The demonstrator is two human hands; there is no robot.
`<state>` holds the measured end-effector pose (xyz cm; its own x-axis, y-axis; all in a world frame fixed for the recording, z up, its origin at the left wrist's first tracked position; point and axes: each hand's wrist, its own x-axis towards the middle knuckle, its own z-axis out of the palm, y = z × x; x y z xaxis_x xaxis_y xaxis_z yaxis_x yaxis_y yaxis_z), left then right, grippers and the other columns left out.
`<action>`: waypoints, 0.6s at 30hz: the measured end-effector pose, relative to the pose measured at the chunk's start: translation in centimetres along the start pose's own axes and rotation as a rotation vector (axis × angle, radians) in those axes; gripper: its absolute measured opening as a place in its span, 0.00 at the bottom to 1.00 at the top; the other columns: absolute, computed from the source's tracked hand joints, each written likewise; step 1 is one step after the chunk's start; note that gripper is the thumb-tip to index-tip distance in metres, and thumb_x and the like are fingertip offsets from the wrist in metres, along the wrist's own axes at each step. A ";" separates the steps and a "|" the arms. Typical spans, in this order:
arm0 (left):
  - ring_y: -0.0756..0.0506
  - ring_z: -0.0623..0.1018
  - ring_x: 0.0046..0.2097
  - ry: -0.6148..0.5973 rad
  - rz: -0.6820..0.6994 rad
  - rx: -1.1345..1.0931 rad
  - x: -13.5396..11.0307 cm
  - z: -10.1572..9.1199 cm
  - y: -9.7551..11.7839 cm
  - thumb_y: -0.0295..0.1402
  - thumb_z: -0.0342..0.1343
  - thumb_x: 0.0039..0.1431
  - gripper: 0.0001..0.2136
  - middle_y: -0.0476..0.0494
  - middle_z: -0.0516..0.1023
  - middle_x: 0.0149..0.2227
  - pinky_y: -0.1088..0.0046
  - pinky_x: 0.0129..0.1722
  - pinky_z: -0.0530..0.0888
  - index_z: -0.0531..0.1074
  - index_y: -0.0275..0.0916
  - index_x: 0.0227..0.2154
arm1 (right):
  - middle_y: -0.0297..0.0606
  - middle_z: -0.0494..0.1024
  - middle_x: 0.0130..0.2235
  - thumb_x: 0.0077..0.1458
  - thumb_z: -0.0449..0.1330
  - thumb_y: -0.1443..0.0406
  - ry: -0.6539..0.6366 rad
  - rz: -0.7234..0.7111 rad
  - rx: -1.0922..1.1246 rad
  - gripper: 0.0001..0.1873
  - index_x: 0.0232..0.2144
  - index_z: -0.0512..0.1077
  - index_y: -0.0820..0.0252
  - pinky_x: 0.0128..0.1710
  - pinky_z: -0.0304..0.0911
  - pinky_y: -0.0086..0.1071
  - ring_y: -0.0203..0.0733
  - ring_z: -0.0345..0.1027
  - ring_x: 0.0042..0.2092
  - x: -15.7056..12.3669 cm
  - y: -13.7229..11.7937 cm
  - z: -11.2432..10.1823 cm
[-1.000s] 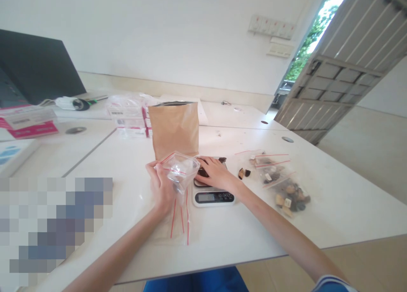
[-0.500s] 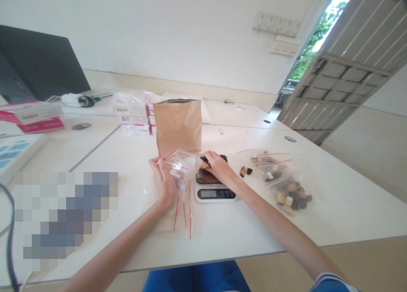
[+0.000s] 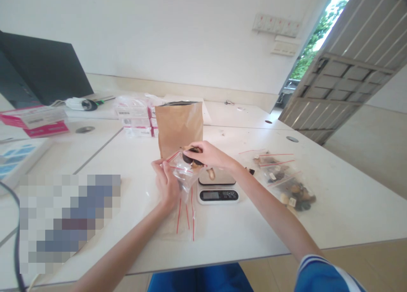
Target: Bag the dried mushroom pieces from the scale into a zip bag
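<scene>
The left hand (image 3: 167,184) pinches a clear zip bag (image 3: 182,168) open above the surface (image 3: 241,224); right hand (image 3: 208,155) fingers close on dark pieces (image 3: 190,156) at its mouth, beside the scale (image 3: 218,188).

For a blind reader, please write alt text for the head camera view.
The right hand holds dark pieces over an open clear zip bag gripped by the left hand, beside a small scale and a brown paper bag on a white table.

clear zip bag (image 3: 182,170) held open, dark pieces (image 3: 190,155) at its mouth
</scene>
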<state>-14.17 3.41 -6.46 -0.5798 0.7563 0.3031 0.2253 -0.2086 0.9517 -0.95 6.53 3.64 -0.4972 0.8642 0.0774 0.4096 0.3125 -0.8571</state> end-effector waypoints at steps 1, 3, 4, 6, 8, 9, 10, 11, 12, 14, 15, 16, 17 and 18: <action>0.46 0.69 0.29 0.001 -0.008 0.003 0.0 0.0 0.1 0.43 0.41 0.64 0.11 0.51 0.65 0.27 0.70 0.31 0.63 0.59 0.42 0.34 | 0.30 0.68 0.25 0.52 0.60 0.60 -0.068 -0.004 -0.092 0.11 0.27 0.69 0.63 0.22 0.54 0.24 0.30 0.59 0.24 0.3 -0.2 0.0; 0.46 0.70 0.30 0.001 -0.020 0.003 -0.1 0.0 0.3 0.42 0.41 0.64 0.10 0.50 0.66 0.27 0.70 0.31 0.63 0.59 0.42 0.34 | 0.29 0.69 0.24 0.51 0.59 0.65 -0.160 -0.009 -0.272 0.08 0.24 0.70 0.64 0.25 0.53 0.25 0.30 0.58 0.25 0.9 -0.5 0.0; 0.46 0.70 0.30 -0.002 -0.025 0.002 -0.1 0.0 0.3 0.42 0.41 0.64 0.09 0.50 0.66 0.28 0.69 0.31 0.63 0.60 0.42 0.34 | 0.30 0.69 0.23 0.51 0.58 0.67 -0.192 0.000 -0.359 0.08 0.23 0.70 0.65 0.25 0.52 0.25 0.30 0.59 0.26 1.3 -0.5 0.1; 0.46 0.70 0.30 -0.015 -0.036 -0.004 -0.1 0.0 0.4 0.41 0.41 0.64 0.09 0.50 0.67 0.28 0.69 0.31 0.63 0.59 0.43 0.35 | 0.31 0.71 0.23 0.51 0.58 0.69 -0.242 0.033 -0.511 0.06 0.23 0.71 0.65 0.25 0.52 0.26 0.32 0.60 0.25 1.9 -0.7 0.3; 0.46 0.70 0.29 -0.035 -0.046 -0.008 -0.1 -0.1 0.4 0.41 0.41 0.64 0.08 0.50 0.67 0.28 0.69 0.31 0.64 0.59 0.43 0.35 | 0.34 0.75 0.26 0.50 0.58 0.71 -0.314 0.048 -0.597 0.04 0.26 0.73 0.65 0.26 0.54 0.27 0.34 0.64 0.27 2.3 -1.0 0.4; 0.46 0.70 0.29 -0.042 -0.047 -0.011 -0.1 -0.1 0.5 0.41 0.41 0.64 0.08 0.50 0.67 0.28 0.69 0.31 0.64 0.58 0.43 0.34 | 0.36 0.77 0.30 0.49 0.58 0.72 -0.344 0.042 -0.600 0.04 0.29 0.74 0.64 0.28 0.57 0.27 0.35 0.66 0.29 2.4 -1.3 0.4; 0.46 0.70 0.29 -0.041 -0.046 -0.015 -0.1 -0.1 0.5 0.41 0.41 0.64 0.08 0.50 0.67 0.28 0.69 0.31 0.64 0.58 0.43 0.34 | 0.38 0.78 0.34 0.50 0.59 0.72 -0.356 0.023 -0.579 0.07 0.33 0.75 0.64 0.30 0.59 0.27 0.37 0.68 0.33 2.3 -1.5 0.4; 0.46 0.70 0.29 -0.036 -0.044 -0.021 -0.1 -0.1 0.6 0.41 0.41 0.64 0.08 0.50 0.67 0.28 0.69 0.31 0.64 0.58 0.43 0.34 | 0.40 0.79 0.38 0.50 0.59 0.72 -0.344 -0.006 -0.541 0.10 0.37 0.75 0.64 0.34 0.61 0.28 0.38 0.70 0.36 2.1 -1.8 0.3; 0.46 0.70 0.30 -0.027 -0.043 -0.028 -0.1 -0.1 0.7 0.42 0.41 0.64 0.09 0.49 0.67 0.28 0.69 0.31 0.64 0.58 0.43 0.34 | 0.41 0.79 0.42 0.52 0.59 0.71 -0.308 -0.039 -0.497 0.11 0.40 0.74 0.63 0.37 0.62 0.28 0.38 0.70 0.40 1.8 -2.0 0.2; 0.46 0.70 0.30 -0.007 -0.051 -0.039 0.1 -0.1 0.7 0.42 0.40 0.64 0.09 0.49 0.66 0.28 0.68 0.31 0.64 0.58 0.43 0.34 | 0.42 0.77 0.45 0.57 0.57 0.67 -0.192 -0.096 -0.417 0.12 0.43 0.73 0.63 0.42 0.62 0.30 0.38 0.69 0.43 1.0 -2.2 -0.1; 0.46 0.70 0.30 -0.001 -0.060 -0.039 0.1 -0.1 0.6 0.42 0.40 0.65 0.09 0.49 0.66 0.28 0.68 0.31 0.64 0.57 0.43 0.35 | 0.41 0.77 0.46 0.58 0.55 0.66 -0.115 -0.122 -0.389 0.11 0.43 0.72 0.62 0.42 0.62 0.30 0.37 0.69 0.42 0.5 -2.1 -0.2; 0.46 0.69 0.30 0.002 -0.069 -0.038 0.2 0.0 0.5 0.42 0.39 0.65 0.09 0.49 0.65 0.28 0.68 0.32 0.64 0.57 0.43 0.35 | 0.40 0.77 0.46 0.60 0.54 0.65 -0.028 -0.149 -0.371 0.11 0.43 0.71 0.62 0.41 0.63 0.30 0.36 0.69 0.40 -0.1 -1.9 -0.2; 0.46 0.69 0.30 0.006 -0.077 -0.040 0.3 0.0 0.4 0.42 0.38 0.65 0.09 0.50 0.65 0.29 0.68 0.32 0.65 0.57 0.43 0.35 | 0.39 0.76 0.45 0.61 0.53 0.64 0.070 -0.176 -0.360 0.10 0.42 0.71 0.61 0.40 0.63 0.30 0.34 0.68 0.37 -0.8 -1.5 -0.2; 0.46 0.69 0.31 0.007 -0.073 -0.053 0.4 0.0 0.3 0.42 0.37 0.66 0.09 0.49 0.65 0.30 0.68 0.33 0.65 0.56 0.44 0.35 | 0.38 0.76 0.44 0.61 0.52 0.64 0.170 -0.198 -0.358 0.09 0.41 0.70 0.60 0.39 0.63 0.30 0.33 0.67 0.34 -1.5 -1.1 -0.2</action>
<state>-14.35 3.69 -6.03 -0.5984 0.7667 0.2326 0.1401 -0.1858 0.9726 -0.49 4.97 4.53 -0.4721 0.8173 0.3304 0.5735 0.5694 -0.5890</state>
